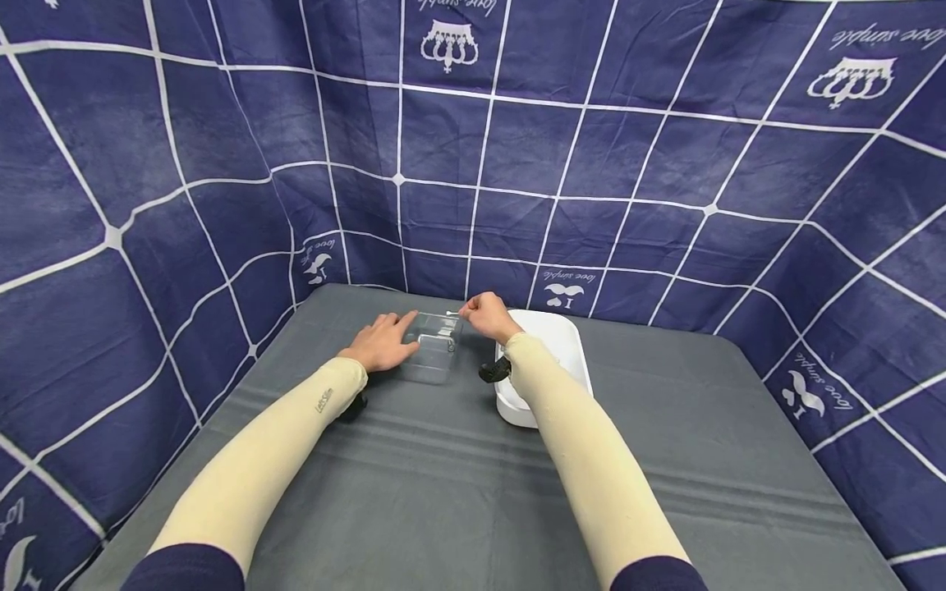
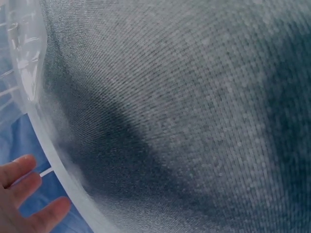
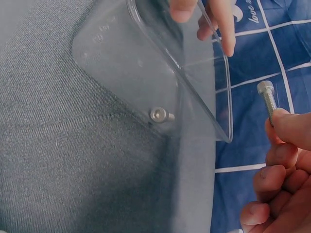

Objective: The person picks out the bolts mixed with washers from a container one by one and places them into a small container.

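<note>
Between the thumb and fingertips of my right hand [image 1: 488, 316] is a silver socket-head bolt [image 3: 267, 94], pinched by its threaded end with the head upward. It is held beside the far end of a clear plastic box [image 1: 427, 375]. Another bolt [image 3: 158, 114] shows through the clear plastic in the right wrist view, and several small metal pieces [image 1: 447, 328] lie toward the box's far right. My left hand [image 1: 380, 343] touches the box's left side with its fingers spread. In the left wrist view its fingers [image 2: 48, 213] show at the lower left corner.
A white rectangular tray [image 1: 580, 349] stands right of the clear box, partly hidden under my right forearm. Both stand on a grey cloth-covered table [image 1: 414, 492]. Blue curtain [image 1: 628, 156] with white lines encloses the back and sides.
</note>
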`<state>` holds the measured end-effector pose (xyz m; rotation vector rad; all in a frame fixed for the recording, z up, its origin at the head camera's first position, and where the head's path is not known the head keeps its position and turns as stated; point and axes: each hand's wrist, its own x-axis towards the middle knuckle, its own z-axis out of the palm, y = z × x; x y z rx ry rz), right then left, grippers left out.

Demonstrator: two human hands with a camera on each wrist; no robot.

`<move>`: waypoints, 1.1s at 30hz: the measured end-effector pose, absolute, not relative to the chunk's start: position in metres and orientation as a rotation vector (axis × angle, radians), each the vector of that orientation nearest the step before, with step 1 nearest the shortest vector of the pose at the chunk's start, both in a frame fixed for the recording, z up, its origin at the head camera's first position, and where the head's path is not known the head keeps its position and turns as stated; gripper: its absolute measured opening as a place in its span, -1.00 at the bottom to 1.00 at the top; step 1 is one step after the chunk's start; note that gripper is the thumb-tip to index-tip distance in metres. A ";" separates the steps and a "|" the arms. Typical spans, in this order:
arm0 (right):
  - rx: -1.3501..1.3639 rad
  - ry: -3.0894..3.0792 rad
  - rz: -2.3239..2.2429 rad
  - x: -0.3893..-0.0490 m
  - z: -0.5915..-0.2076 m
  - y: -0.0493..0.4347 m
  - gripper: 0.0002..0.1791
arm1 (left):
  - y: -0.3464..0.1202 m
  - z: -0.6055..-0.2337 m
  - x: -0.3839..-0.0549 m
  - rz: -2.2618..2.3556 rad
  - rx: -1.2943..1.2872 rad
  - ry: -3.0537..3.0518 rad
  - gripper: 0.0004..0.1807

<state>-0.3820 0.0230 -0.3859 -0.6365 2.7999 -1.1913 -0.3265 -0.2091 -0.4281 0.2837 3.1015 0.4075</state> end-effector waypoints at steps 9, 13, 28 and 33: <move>-0.643 2.829 -1.101 -0.383 -0.384 0.011 -0.75 | -0.204 -0.425 -0.326 0.372 0.245 3.100 -0.19; -0.646 2.865 -1.060 -0.384 -0.385 0.007 -0.75 | -0.204 -0.427 -0.328 0.360 0.244 3.103 -0.18; -0.634 2.865 -1.000 -0.381 -0.388 -0.003 -0.76 | -0.199 -0.427 -0.325 0.335 0.254 3.084 -0.18; -0.641 2.848 -1.013 -0.380 -0.391 -0.005 -0.74 | -0.193 -0.425 -0.322 0.330 0.247 3.092 -0.18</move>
